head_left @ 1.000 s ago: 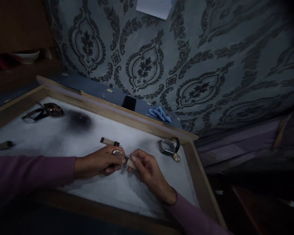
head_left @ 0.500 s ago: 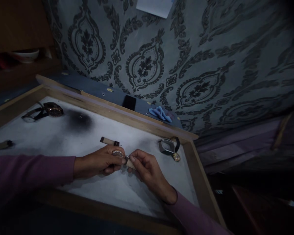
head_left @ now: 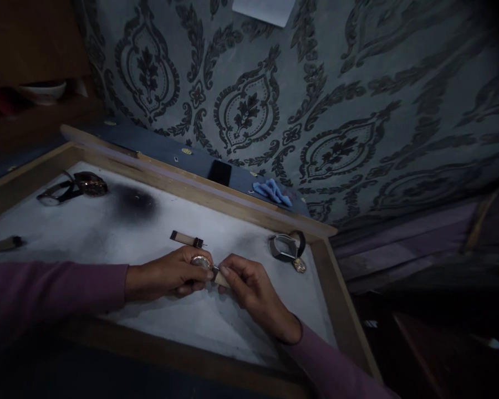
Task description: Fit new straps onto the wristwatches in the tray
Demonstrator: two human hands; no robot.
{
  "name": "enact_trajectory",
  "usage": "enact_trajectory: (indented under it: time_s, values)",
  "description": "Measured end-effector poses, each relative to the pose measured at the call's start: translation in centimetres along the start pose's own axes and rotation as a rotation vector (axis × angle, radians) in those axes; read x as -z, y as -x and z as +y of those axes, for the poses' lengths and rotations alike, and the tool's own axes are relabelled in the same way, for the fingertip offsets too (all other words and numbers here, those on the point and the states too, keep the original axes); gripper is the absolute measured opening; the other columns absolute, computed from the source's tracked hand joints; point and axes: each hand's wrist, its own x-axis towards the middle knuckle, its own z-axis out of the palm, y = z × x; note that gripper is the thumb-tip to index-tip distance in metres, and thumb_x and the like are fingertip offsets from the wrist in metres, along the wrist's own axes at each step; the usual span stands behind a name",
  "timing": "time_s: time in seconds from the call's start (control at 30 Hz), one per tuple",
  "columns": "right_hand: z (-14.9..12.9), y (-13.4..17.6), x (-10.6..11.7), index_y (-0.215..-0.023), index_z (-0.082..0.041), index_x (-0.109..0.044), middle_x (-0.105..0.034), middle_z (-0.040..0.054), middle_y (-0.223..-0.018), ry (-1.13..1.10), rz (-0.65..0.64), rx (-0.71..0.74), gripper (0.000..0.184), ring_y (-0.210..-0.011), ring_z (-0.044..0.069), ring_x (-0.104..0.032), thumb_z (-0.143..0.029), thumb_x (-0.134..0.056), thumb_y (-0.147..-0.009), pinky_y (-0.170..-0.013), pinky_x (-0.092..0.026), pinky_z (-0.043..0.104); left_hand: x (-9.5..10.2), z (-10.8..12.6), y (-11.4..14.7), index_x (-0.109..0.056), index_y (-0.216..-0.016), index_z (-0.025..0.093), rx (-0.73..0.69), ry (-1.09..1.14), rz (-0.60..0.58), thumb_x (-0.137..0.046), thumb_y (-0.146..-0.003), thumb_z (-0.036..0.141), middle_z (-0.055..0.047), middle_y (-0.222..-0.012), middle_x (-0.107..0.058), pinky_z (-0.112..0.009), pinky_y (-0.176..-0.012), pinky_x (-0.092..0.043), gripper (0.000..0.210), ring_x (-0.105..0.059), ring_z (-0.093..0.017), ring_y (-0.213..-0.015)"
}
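Between the fingers of my left hand [head_left: 178, 272] is a round silver watch case [head_left: 200, 261]. My right hand [head_left: 249, 291] pinches a beige-backed watch strap [head_left: 222, 279], whose end meets the case edge at my left fingertips. Whether strap and case are joined there is too small to tell. Just beyond my left hand, a second strap piece [head_left: 186, 239], beige with dark brown ends and a buckle, lies on the white surface.
A shallow wooden tray [head_left: 233, 203] with a white bottom surrounds the work. Watches [head_left: 90, 184] lie at its far left, another grey watch [head_left: 283, 247] and a small gold piece [head_left: 299, 265] at right. Behind its rim are a dark phone [head_left: 219, 173] and a blue cloth [head_left: 271, 191].
Almost nothing differs. Both hands keep their hold on the watch case and strap, with only a very slight shift of the fingers and view.
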Motion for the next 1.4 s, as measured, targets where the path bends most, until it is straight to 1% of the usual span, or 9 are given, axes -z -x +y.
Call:
enact_trajectory:
  time_s: [0.17,0.3,0.47,0.63,0.87,1.1,1.4]
  values:
    - [-0.45,0.06,0.05,-0.075,-0.017,-0.059,-0.055,-0.0012,-0.06,0.043,-0.014,0.008,0.035,-0.048,0.009,-0.04,-0.046,-0.051,-0.094,-0.044,-0.029,0.022,-0.06,0.09,0.06,-0.047,-0.072,0.02,0.009,-0.011,0.003,-0.066,-0.075,0.036,0.009,-0.049,-0.047,-0.021,-0.036,-0.011,0.025,-0.027,-0.003,-0.033]
    - [-0.61,0.06,0.06,-0.074,-0.017,-0.059,-0.056,-0.0004,-0.061,0.083,-0.014,0.021,0.035,-0.053,0.01,-0.044,-0.043,-0.05,-0.095,-0.048,-0.032,0.023,-0.06,0.02,0.05,-0.047,-0.074,0.02,0.018,0.01,-0.003,-0.066,-0.075,0.034,0.009,-0.049,-0.048,-0.02,-0.035,-0.01,0.023,-0.026,-0.003,-0.033]
    - [-0.54,0.06,0.04,-0.074,-0.017,-0.059,-0.055,-0.0011,-0.06,0.074,-0.019,0.019,0.033,-0.054,0.011,-0.046,-0.041,-0.05,-0.095,-0.051,-0.035,0.023,-0.01,-0.04,0.11,-0.047,-0.073,0.02,0.021,0.019,-0.006,-0.066,-0.076,0.034,0.009,-0.048,-0.046,-0.02,-0.034,-0.01,0.024,-0.025,-0.003,-0.033]
    - [-0.4,0.09,-0.03,-0.075,-0.016,-0.059,-0.054,-0.0009,-0.061,0.067,-0.029,0.013,0.034,-0.055,0.011,-0.046,-0.042,-0.05,-0.094,-0.051,-0.034,0.022,0.04,-0.11,0.1,-0.046,-0.071,0.02,0.027,0.02,-0.017,-0.067,-0.075,0.035,0.009,-0.048,-0.046,-0.019,-0.034,-0.011,0.026,-0.025,-0.003,-0.033]
    - [-0.36,0.05,-0.05,-0.075,-0.016,-0.059,-0.056,0.0003,-0.063,0.06,-0.033,0.012,0.034,-0.057,0.012,-0.049,-0.042,-0.05,-0.094,-0.052,-0.036,0.023,0.06,-0.11,-0.03,-0.048,-0.072,0.02,0.037,-0.008,-0.008,-0.065,-0.074,0.031,0.008,-0.049,-0.046,-0.019,-0.034,-0.01,0.021,-0.026,-0.004,-0.033]
    - [-0.48,0.14,-0.12,-0.073,-0.017,-0.058,-0.055,-0.0007,-0.062,0.069,-0.016,0.017,0.033,-0.054,0.01,-0.045,-0.041,-0.05,-0.095,-0.049,-0.034,0.023,0.04,0.13,0.04,-0.048,-0.071,0.02,0.038,-0.011,-0.022,-0.065,-0.073,0.03,0.009,-0.047,-0.045,-0.02,-0.034,-0.01,0.02,-0.025,-0.004,-0.033]
    - [0.07,0.14,-0.32,-0.075,-0.017,-0.058,-0.055,-0.0004,-0.063,0.057,-0.003,0.018,0.031,-0.058,0.012,-0.05,-0.041,-0.051,-0.094,-0.054,-0.038,0.024,0.04,0.5,-0.06,-0.048,-0.069,0.02,0.059,-0.029,-0.014,-0.062,-0.073,0.026,0.009,-0.045,-0.045,-0.02,-0.034,-0.01,0.016,-0.025,-0.004,-0.032]
